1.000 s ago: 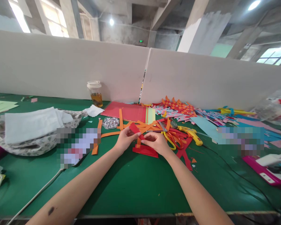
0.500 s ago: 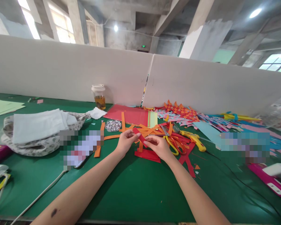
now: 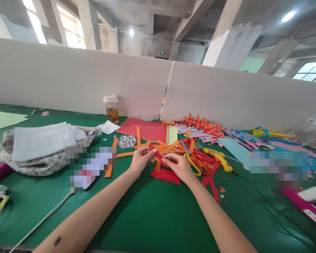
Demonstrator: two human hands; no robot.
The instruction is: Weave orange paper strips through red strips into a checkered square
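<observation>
A short red paper strip is stretched between my two hands above the table. My left hand pinches its upper left end between thumb and fingers. At the lower right end, my right hand has its fingers closed on the same strip. Just below lie stacked red strips, and orange paper strips are scattered behind the hands. Scissors with yellow and orange handles rest right beside my right hand. More red strips cross each other farther right.
Right of the scissors lies a yellow glue gun. Woven orange and red paper pieces are heaped behind. On the left are a phone, a bag of small round pieces, a lidded cup and a patterned cloth bag.
Both hands stay nearly where they were, still holding the red strip. The whole view has shifted very slightly.
</observation>
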